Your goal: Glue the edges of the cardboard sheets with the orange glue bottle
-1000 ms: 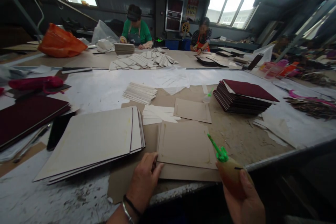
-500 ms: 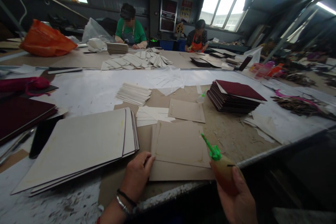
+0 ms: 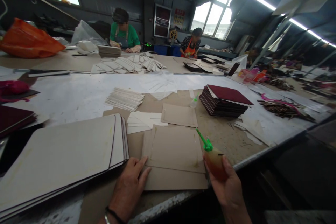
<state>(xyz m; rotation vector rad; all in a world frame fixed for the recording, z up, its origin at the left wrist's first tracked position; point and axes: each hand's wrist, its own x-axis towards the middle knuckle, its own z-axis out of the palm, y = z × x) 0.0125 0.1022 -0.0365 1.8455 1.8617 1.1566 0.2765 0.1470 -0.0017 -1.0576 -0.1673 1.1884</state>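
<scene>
In my right hand (image 3: 231,187) is a glue bottle (image 3: 216,168) with amber contents and a green nozzle, which tilts up and left over the right edge of the tan cardboard sheets (image 3: 174,147). These sheets overlap in a slightly shifted pile at the table's front edge, with yellowish streaks along the top sheet's sides. My left hand (image 3: 130,182) rests by the pile's left edge, index finger and thumb apart and nothing held. Left of it lies a stack of large cream boards (image 3: 68,143) with dark edges.
Behind the pile lie another cardboard sheet (image 3: 180,114), white paper strips (image 3: 144,120) and a fanned stack of pale strips (image 3: 124,98). A maroon stack of covers (image 3: 228,96) stands right, beside a small green-tipped bottle (image 3: 193,102). Two people (image 3: 124,35) work across the table.
The view has shifted, so the table things sit further left and slightly lower. My left fingers have straightened and spread from a more bent grip at the pile's edge. The glue bottle stays in my right hand.
</scene>
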